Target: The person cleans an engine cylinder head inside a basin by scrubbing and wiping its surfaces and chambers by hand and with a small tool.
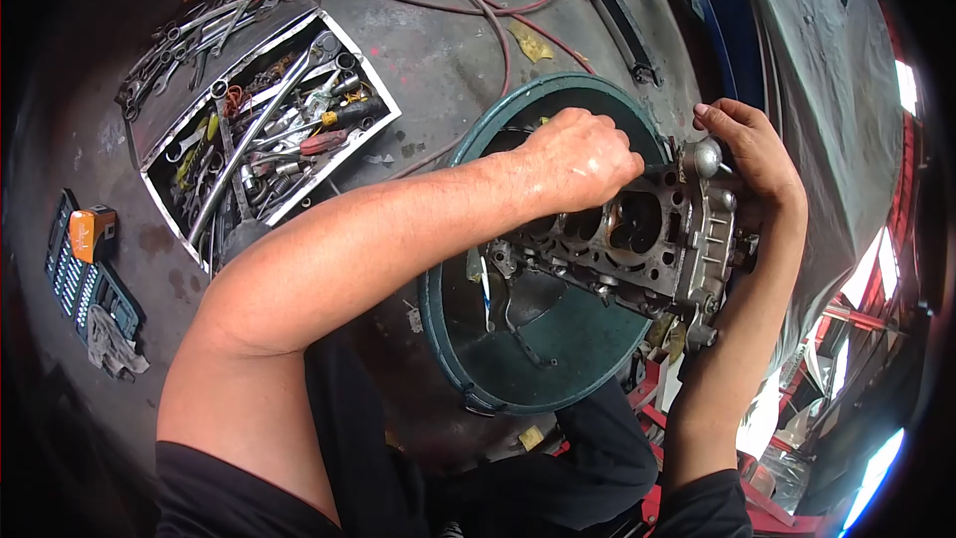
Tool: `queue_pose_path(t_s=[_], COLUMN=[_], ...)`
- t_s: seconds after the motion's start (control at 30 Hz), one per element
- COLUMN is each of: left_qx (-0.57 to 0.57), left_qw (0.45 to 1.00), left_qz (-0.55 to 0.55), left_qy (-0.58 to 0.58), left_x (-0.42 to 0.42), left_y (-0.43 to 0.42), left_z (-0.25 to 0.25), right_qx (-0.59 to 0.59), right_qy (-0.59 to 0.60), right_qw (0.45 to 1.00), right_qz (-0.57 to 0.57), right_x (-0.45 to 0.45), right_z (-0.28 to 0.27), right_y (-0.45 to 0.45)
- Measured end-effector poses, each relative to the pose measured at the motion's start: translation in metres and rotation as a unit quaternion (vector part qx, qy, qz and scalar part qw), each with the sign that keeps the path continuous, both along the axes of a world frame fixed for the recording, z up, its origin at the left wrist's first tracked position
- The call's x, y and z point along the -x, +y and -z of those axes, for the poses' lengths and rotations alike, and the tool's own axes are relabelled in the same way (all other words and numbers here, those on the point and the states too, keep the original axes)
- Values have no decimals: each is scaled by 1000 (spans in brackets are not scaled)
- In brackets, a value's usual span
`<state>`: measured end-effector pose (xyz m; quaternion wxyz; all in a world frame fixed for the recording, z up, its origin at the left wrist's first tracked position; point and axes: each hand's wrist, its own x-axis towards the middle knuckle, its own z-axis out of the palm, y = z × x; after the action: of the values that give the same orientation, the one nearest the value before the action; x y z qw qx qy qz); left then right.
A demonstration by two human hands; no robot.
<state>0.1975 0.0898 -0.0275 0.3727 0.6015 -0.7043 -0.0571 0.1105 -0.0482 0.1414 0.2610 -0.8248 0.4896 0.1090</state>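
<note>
A grey metal engine block (pixel 647 229) with open round bores rests across the top of a green plastic tub (pixel 438 304). My left hand (pixel 583 159) is closed in a fist over the block's upper side. Whatever is inside that fist is hidden. At the block's right end, my right hand (pixel 755 154) curls around the edge, beside a rounded metal knob (pixel 705 156). Some of its fingers are out of sight behind the block. Inside the tub, a thin bent metal rod (pixel 520 331) and a slim white-and-blue item (pixel 486 289) lean below the block.
On the floor at the left stands a white-edged toolbox (pixel 390 100) full of hand tools. Several wrenches (pixel 199 35) lie behind it. A socket set (pixel 75 279) carries an orange box (pixel 92 233) and a grey rag (pixel 112 344). Red hoses (pixel 498 35) cross the floor.
</note>
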Motion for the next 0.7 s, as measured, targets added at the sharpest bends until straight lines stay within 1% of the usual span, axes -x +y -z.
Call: queue_pose_path(t_s=[0.1,0.2,0.27,0.3,0.33,0.4,0.47,0.53,0.57,0.6,0.67,0.7], left_qx=[1,11,11,20,18,7,11,31,38,40,-19,-51], left_qw=[1000,998,993,994,994,999,999,999,997,997,997,997], left_qz=[4,-15,-41,-40,-40,-6,2,-15,-23,-27,22,34], left_qy=[-23,-61,-107,-103,-104,-44,-38,-35,-57,-55,-70,-48], left_x=[0,-3,3,4,2,2,-3,-8,-6,-8,-7,-5], left_y=[-10,-13,-7,1,3,8,4,-5,-11,-9,2,6], left_z=[-1,-10,-11,-12,-14,-14,-6,4,8,-2,-24,-24], right_qx=[-2,20,21,21,12,-1,-25,-18,2,23,19,13], right_qy=[-8,-12,9,7,-2,-9,-30,-34,-17,-1,-4,-12], right_qw=[1000,999,999,999,1000,1000,999,999,1000,999,1000,1000], right_qz=[11,-22,-38,-39,-16,10,30,32,2,-30,-22,-15], right_x=[2,2,2,0,-1,0,0,0,3,2,1,0], right_z=[1,3,3,2,1,2,2,2,3,4,3,3], right_y=[1,-3,-7,-5,-1,2,2,3,-2,-7,-4,-2])
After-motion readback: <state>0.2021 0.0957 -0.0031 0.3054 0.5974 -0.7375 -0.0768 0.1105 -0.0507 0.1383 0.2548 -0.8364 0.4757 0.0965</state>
